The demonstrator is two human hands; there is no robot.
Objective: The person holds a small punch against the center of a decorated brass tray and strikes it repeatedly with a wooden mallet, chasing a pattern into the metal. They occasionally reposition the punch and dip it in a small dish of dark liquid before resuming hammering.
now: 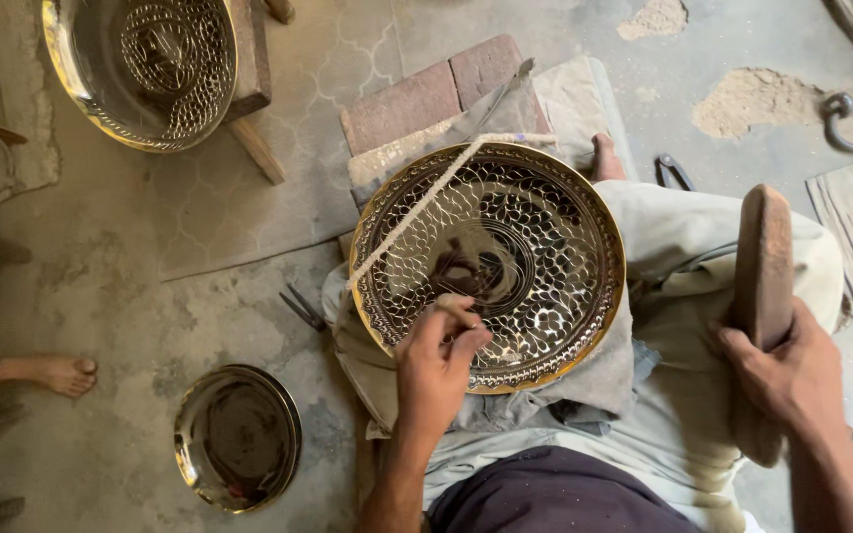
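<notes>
The left hand (436, 360) is pinching a small punch on the stiff, slippery brass tray (505, 262), best gripped by its rim, while the right hand (787, 380) is gripping a heavy wooden mallet (762, 266).

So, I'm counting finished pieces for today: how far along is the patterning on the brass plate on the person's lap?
The big brass plate already carries a hammered scale pattern over most of its face. In hand: the left hand holds a small tool on the plate's lower part, and the right hand grips a wooden mallet. The smaller plate on the floor looks plain.
</notes>
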